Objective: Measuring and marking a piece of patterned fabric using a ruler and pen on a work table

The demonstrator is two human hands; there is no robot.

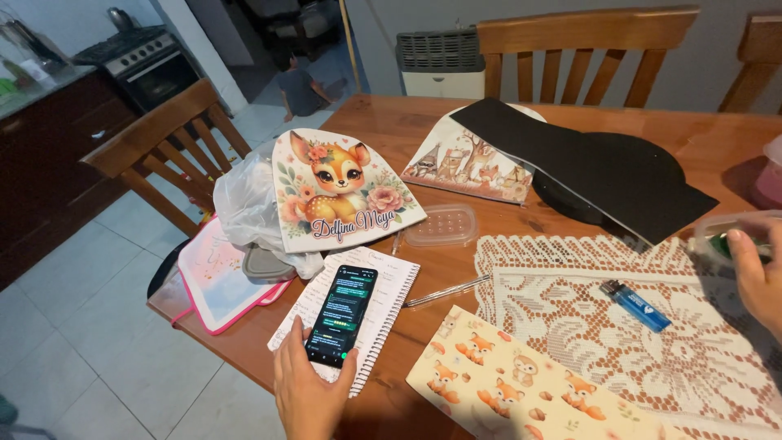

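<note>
My left hand [305,391] rests at the near edge of the wooden table [391,122], fingers around the lower end of a black smartphone [342,314] with a lit screen. The phone lies on a spiral notebook [383,305]. At the right edge, my right hand [757,277] grips a clear plastic container [729,236] with something green inside. A blue lighter [635,304] lies on the white lace table runner [619,326] between my hands. A pen [444,292] sits beside the notebook.
Printed fabric pieces lie about: a fawn panel [338,191], a forest-animal piece [468,167], a fox-print sheet [505,391]. Black material [603,163] covers the far middle. A clear tray [440,226], a plastic bag [244,200], chairs [163,138] and a stove [138,57] surround.
</note>
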